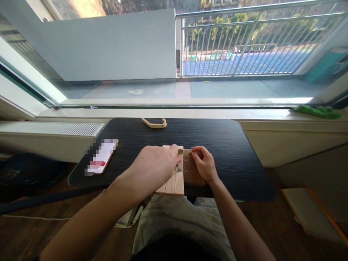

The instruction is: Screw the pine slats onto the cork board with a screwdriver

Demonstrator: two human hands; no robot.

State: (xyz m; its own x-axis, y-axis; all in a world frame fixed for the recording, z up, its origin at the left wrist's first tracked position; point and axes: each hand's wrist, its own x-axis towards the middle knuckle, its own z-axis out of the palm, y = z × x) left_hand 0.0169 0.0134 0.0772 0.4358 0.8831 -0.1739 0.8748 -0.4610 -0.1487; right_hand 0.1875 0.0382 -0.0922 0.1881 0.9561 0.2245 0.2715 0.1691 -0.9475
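Observation:
Light wooden slats lie side by side at the table's near edge, partly covered by my left hand. The fingers of that hand are curled closed at the slats; what they grip is hidden. A small dark metal piece, too small to name, shows just below the fingertips. Right beside the slats is a rough brown board, cork-like in look. My right hand rests along its right side, thumb and forefinger pinched together at its far edge.
The dark table carries a phone with a lit screen at left and a bent wooden hook-shaped piece at the back. A green cloth-like item lies on the windowsill. A radiator cover stands at left.

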